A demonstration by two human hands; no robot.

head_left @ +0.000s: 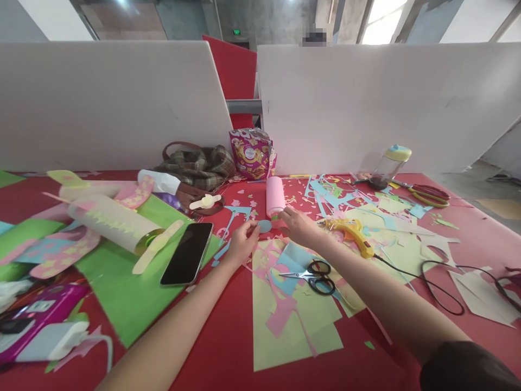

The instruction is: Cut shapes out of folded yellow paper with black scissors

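Between the thumb and fingers of my left hand (243, 243) is a small round blue paper disc (265, 226), held out flat over the table. Just right of it, my right hand (299, 225) has its fingers drawn together by the near end of a pink paper-covered roll (275, 194). A bit of green shows at those fingertips, too small to name. Below my hands, black-handled scissors (319, 277) lie partly spread on pale yellow paper sheets (293, 347) with pink and blue offcuts. Under my right forearm's far side sits a yellow hot glue gun (350, 231).
A phone (188, 254) lies on green paper (118, 304) at left, near a decorated cardboard tube (109, 220). A snack bag (250, 155), plaid bag (199, 165) and bottle (391, 165) stand along the white partition (366, 108). The glue gun's cord (431, 263) loops right.
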